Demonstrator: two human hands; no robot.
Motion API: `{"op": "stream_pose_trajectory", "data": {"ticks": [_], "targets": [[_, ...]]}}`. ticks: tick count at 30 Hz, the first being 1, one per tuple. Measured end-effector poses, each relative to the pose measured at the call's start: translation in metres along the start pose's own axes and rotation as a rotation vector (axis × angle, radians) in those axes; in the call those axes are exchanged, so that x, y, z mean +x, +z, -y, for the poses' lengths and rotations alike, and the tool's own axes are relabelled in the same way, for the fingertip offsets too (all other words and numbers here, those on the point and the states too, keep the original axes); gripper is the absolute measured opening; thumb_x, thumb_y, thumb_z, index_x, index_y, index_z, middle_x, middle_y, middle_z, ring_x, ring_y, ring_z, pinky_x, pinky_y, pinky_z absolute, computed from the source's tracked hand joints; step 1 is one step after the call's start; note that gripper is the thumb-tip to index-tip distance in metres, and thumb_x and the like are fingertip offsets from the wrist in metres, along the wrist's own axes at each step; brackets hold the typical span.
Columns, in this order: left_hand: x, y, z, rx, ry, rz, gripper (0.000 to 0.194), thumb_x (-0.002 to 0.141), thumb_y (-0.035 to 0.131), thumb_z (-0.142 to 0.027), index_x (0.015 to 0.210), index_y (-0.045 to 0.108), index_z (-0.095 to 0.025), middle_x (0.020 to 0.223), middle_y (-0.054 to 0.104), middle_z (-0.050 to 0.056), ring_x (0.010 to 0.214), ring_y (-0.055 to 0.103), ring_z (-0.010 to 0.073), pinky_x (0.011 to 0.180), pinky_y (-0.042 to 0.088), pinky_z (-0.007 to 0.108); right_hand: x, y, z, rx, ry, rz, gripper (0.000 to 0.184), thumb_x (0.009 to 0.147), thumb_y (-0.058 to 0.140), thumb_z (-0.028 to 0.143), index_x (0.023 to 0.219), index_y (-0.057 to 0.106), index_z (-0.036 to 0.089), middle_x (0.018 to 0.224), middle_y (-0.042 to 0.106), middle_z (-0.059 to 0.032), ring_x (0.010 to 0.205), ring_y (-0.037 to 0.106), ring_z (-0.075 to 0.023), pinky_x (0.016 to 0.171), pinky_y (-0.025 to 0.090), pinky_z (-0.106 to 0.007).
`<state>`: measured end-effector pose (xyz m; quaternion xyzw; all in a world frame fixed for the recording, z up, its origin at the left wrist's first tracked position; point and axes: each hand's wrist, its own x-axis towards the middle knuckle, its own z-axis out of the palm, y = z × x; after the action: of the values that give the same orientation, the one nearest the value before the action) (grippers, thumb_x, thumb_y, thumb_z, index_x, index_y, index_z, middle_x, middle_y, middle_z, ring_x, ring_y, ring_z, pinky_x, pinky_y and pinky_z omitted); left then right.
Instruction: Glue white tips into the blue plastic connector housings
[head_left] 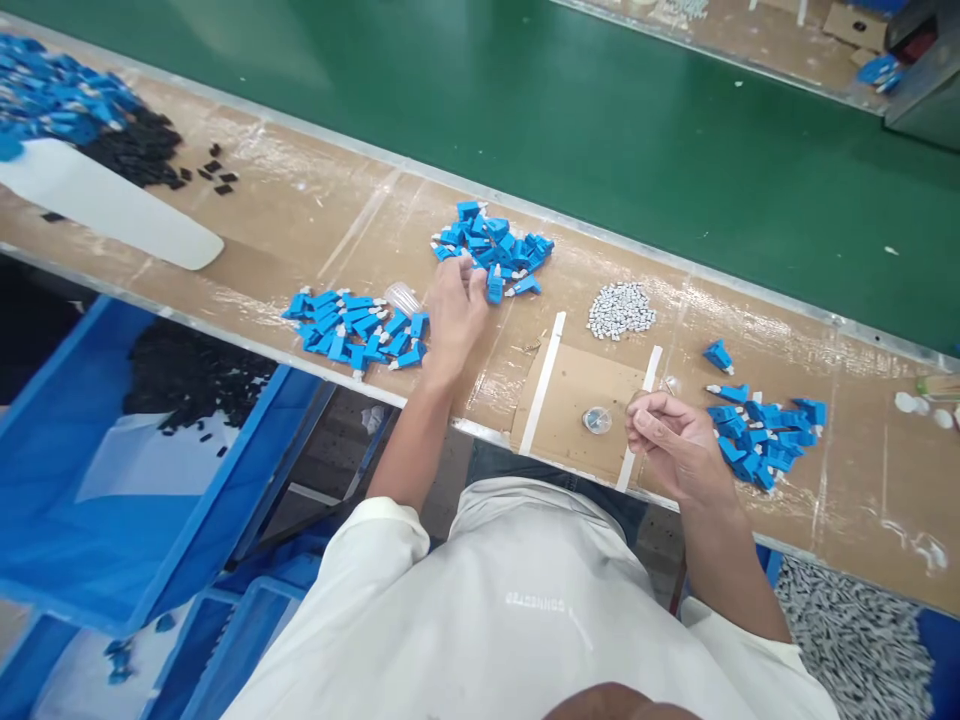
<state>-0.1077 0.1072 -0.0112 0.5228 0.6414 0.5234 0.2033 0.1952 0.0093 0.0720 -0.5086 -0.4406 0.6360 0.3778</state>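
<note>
My left hand (454, 308) is at the near edge of a heap of blue plastic parts with white tips (499, 240). Its fingers curl down against the heap, and whatever lies between them is hidden. My right hand (671, 440) is closed in a pinch above the table, just left of another group of blue parts (769, 435). Anything in that pinch is too small to make out. Between the hands, a small round clear dish (597, 420) rests on a cardboard piece (574, 385) flanked by white tape strips. Small whitish pieces (621, 310) form a pile behind the cardboard.
More blue parts (360, 328) lie left of my left hand, beside a clear plastic piece (403, 298). A white board (112, 200) lies far left near black pieces (139, 148). A green conveyor belt (525, 110) runs behind the table. Blue bins (172, 560) stand below.
</note>
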Motion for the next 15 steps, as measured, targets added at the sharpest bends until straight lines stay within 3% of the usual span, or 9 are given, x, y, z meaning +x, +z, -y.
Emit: {"op": "stream_pose_trajectory", "data": {"ticks": [3, 6, 8, 10, 12, 15], "targets": [[-0.028, 0.002, -0.009, 0.035, -0.060, 0.022, 0.041, 0.098, 0.059, -0.054, 0.113, 0.065, -0.016, 0.108, 0.072, 0.011, 0.099, 0.069, 0.0217, 0.094, 0.053, 0.038, -0.009, -0.028, 0.006, -0.238, -0.058, -0.108, 0.040, 0.068, 0.089, 0.059, 0.073, 0.072, 0.022, 0.065, 0.064, -0.0006, 0.052, 0.056, -0.0132, 0.045, 0.050, -0.027], [-0.061, 0.004, -0.020, 0.012, -0.116, 0.212, 0.038, 0.093, 0.061, -0.053, 0.104, 0.069, -0.018, 0.102, 0.075, 0.009, 0.094, 0.071, 0.0222, 0.088, 0.056, 0.036, -0.008, -0.072, 0.021, -0.676, -0.144, -0.462, 0.025, 0.079, 0.081, 0.048, 0.077, 0.073, 0.024, 0.067, 0.067, -0.0015, 0.059, 0.060, -0.0175, 0.057, 0.053, -0.034], [-0.071, 0.002, -0.024, 0.009, -0.148, 0.269, 0.034, 0.091, 0.062, -0.050, 0.100, 0.071, -0.018, 0.099, 0.076, 0.008, 0.092, 0.071, 0.0222, 0.088, 0.056, 0.036, 0.000, -0.104, 0.032, -0.965, -0.167, -0.700, 0.015, 0.085, 0.074, 0.038, 0.079, 0.073, 0.024, 0.076, 0.072, -0.0044, 0.072, 0.064, -0.0215, 0.073, 0.055, -0.040], [-0.072, 0.002, -0.024, -0.007, -0.190, 0.276, 0.034, 0.090, 0.062, -0.048, 0.101, 0.071, -0.018, 0.095, 0.076, 0.007, 0.088, 0.071, 0.0217, 0.086, 0.057, 0.035, 0.012, -0.133, 0.038, -1.089, -0.106, -0.720, 0.014, 0.087, 0.070, 0.031, 0.080, 0.072, 0.020, 0.080, 0.073, -0.0072, 0.074, 0.065, -0.0222, 0.076, 0.054, -0.042], [-0.069, 0.003, -0.026, -0.033, -0.210, 0.302, 0.035, 0.089, 0.063, -0.048, 0.102, 0.071, -0.017, 0.095, 0.076, 0.007, 0.086, 0.071, 0.0209, 0.085, 0.057, 0.034, 0.028, -0.154, 0.036, -1.116, -0.046, -0.657, 0.017, 0.086, 0.070, 0.032, 0.079, 0.073, 0.017, 0.079, 0.073, -0.0072, 0.072, 0.066, -0.0198, 0.074, 0.053, -0.037], [-0.069, 0.005, -0.038, -0.066, -0.193, 0.382, 0.037, 0.088, 0.064, -0.050, 0.103, 0.073, -0.017, 0.097, 0.077, 0.008, 0.086, 0.071, 0.0209, 0.085, 0.056, 0.033, 0.053, -0.162, 0.016, -1.117, -0.058, -0.534, 0.015, 0.080, 0.078, 0.032, 0.085, 0.075, 0.018, 0.090, 0.075, -0.0075, 0.077, 0.066, -0.0204, 0.076, 0.054, -0.036]]}}
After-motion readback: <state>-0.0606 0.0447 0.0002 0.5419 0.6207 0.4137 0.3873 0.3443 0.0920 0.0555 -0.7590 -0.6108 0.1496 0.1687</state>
